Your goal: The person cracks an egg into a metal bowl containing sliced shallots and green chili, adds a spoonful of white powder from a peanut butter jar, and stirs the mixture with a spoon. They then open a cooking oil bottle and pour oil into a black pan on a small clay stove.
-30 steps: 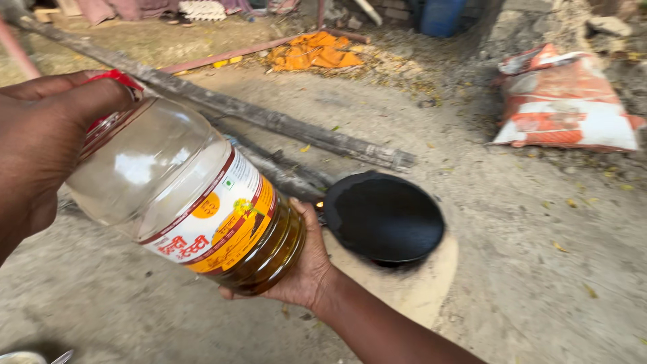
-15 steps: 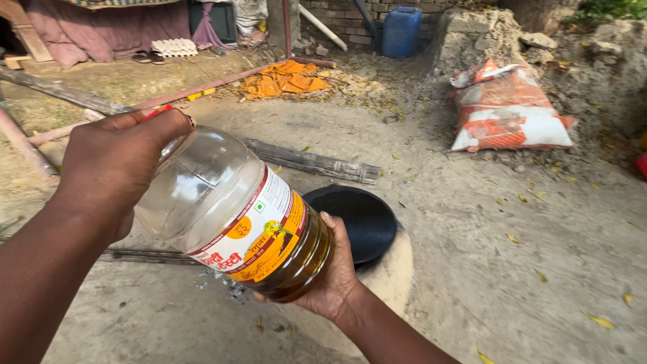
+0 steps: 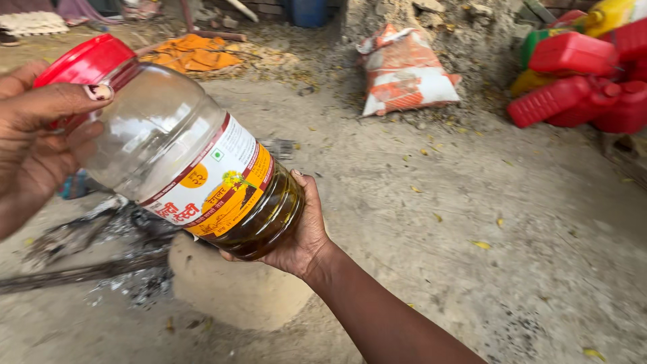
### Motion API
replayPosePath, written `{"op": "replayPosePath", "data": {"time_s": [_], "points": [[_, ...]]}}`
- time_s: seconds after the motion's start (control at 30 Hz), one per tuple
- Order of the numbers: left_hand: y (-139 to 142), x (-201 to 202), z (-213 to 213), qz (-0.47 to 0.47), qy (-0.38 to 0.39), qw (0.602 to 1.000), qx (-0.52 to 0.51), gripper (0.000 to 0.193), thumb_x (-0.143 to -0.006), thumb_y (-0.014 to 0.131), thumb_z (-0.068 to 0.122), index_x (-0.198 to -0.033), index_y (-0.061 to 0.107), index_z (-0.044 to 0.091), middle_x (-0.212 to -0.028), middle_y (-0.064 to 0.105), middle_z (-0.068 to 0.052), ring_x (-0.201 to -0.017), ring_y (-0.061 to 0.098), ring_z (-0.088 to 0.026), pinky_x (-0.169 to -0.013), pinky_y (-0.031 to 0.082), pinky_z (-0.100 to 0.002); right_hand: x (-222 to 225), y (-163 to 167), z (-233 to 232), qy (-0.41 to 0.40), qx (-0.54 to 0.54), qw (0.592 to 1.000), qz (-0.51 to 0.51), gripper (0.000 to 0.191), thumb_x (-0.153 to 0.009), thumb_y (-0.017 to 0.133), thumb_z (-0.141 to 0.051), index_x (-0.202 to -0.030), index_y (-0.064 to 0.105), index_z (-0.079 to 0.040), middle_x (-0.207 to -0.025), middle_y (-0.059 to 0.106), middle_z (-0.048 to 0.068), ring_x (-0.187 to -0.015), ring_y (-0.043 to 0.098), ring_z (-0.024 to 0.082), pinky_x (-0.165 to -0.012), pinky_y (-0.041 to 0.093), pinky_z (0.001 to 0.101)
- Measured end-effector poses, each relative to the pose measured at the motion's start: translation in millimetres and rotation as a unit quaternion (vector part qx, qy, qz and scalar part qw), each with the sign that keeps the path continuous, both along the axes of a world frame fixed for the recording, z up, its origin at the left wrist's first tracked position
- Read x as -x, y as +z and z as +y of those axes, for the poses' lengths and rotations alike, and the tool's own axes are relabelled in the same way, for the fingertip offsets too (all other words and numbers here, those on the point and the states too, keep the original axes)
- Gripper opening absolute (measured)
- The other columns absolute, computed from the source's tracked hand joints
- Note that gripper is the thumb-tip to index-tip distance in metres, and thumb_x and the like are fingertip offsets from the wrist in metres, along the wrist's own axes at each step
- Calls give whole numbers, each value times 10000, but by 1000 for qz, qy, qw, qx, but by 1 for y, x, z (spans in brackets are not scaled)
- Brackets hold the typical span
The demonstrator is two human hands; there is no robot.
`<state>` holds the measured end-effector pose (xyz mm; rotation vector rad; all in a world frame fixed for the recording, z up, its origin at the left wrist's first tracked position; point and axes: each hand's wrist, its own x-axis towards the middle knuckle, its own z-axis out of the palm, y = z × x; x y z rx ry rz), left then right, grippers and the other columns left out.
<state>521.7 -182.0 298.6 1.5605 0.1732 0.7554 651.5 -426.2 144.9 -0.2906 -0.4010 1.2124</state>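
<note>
One clear plastic bottle (image 3: 182, 162) is held tilted out over the dirt ground (image 3: 472, 202), its base lower and nearer the middle, its neck up toward the left edge of the yard. A shallow pool of dark golden oil sits in the base end; the rest looks empty. One label wraps its middle, white, red and yellow. The right hand (image 3: 296, 229) cups the base from below, fingers curled firmly round it. The left hand (image 3: 34, 141) is closed around the neck just under the single red cap (image 3: 84, 61), thumb laid across the top.

Below the bottle stands one rounded clay mound (image 3: 236, 290), with ash and charred sticks (image 3: 101, 249) spread to its left. At the far edge of the ground lies one orange-and-white sack (image 3: 404, 71) against a heap of earth, and one orange cloth (image 3: 192, 54) further left. In the far right corner, red plastic jerrycans (image 3: 573, 81) are piled; I count about four, with a yellow one behind.
</note>
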Motion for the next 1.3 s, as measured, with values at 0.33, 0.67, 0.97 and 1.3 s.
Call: {"op": "replayPosePath", "data": {"time_s": [0.33, 0.67, 0.97, 1.3], "points": [[-11, -50, -64, -9, -54, 996, 72, 442, -842, 807, 210, -1247, 632, 185, -1077, 716, 14, -892, 699, -71, -797, 607, -325, -8, -4, -65, -88, 43, 995, 10, 988, -856, 398, -841, -1557, 450, -148, -1516, 489, 245, -1290, 553, 445, -922, 510, 666], [0, -87, -114, 93, 64, 988, 106, 489, -819, 824, 364, -1253, 719, 165, -1184, 747, 3, -1046, 738, -229, -874, 584, -521, -27, 2, -87, -183, 128, 974, -49, 969, -829, 331, -833, -1529, 466, -176, -1487, 517, 207, -1308, 531, 421, -976, 466, 672], [-46, -139, -50, 265, 18, 963, -46, 587, -878, 729, 575, -1305, 699, 173, -1169, 700, -81, -932, 659, -219, -746, 506, -434, -65, -5, -104, -185, 200, 953, -135, 915, -800, 357, -805, -1474, 498, -203, -1471, 508, 208, -1304, 504, 443, -991, 403, 728], [-55, -127, -40, 390, 45, 914, -102, 676, -915, 660, 729, -1286, 692, 164, -1079, 668, -139, -831, 583, -208, -655, 464, -366, -70, -27, -110, -194, 198, 956, -95, 924, -786, 429, -795, -1460, 544, -174, -1452, 562, 190, -1294, 557, 388, -1040, 414, 693]]}}
